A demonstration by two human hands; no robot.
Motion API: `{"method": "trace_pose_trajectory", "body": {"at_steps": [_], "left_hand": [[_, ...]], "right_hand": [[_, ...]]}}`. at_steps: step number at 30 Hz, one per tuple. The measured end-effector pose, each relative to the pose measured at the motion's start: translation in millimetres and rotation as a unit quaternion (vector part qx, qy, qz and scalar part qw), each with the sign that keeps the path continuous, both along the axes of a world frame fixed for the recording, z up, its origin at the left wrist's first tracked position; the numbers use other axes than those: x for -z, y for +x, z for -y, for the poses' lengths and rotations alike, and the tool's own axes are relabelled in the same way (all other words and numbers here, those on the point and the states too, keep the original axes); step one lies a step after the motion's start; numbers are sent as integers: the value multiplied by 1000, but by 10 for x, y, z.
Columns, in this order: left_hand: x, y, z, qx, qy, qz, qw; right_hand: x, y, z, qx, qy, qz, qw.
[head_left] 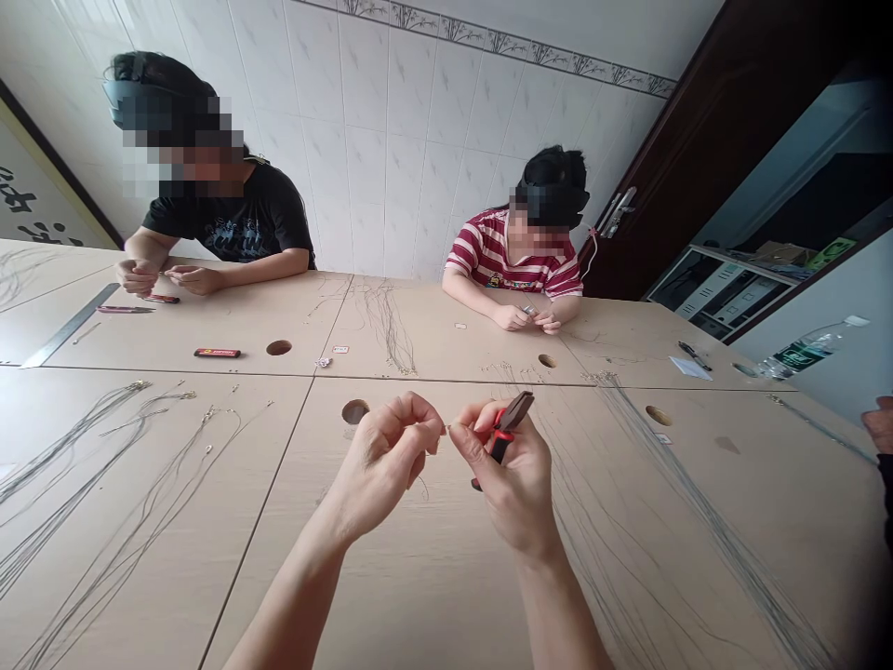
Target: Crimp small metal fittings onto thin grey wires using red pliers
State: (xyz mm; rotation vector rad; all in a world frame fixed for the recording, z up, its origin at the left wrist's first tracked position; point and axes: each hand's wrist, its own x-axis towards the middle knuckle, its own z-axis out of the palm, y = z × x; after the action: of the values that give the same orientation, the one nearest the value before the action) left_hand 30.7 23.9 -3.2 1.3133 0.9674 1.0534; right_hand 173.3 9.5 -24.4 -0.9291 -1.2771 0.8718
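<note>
Steadiness matters: the left hand (pixel 388 450) pinches a tiny yellowish piece (pixel 446 430), the right hand (pixel 514 482) grips red-and-black-handled metal pliers (pixel 513 414).

The pliers (pixel 503 435) sit in the right hand (pixel 520 489), slanting across it between the thumb and the curled fingers. Their dark metal head rises above that hand's fingers, nose tilted up and away to the right; the jaws look nearly together and grip nothing visible. The handles are red and black, partly covered by the hand, with one end showing below the thumb. A tiny pale piece (pixel 447 430) is pinched where the left hand's (pixel 387 456) fingertips meet the right thumb, its shape too small to make out. A thin dark strand (pixel 426 489) curves just below the left fingers.
</note>
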Motion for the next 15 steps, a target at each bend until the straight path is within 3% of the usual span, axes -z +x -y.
{"method": "trace_pose_trajectory", "body": {"at_steps": [15], "left_hand": [[172, -53, -42, 16, 30, -19, 999]], "right_hand": [[15, 6, -7, 5, -23, 18, 1000]]}}
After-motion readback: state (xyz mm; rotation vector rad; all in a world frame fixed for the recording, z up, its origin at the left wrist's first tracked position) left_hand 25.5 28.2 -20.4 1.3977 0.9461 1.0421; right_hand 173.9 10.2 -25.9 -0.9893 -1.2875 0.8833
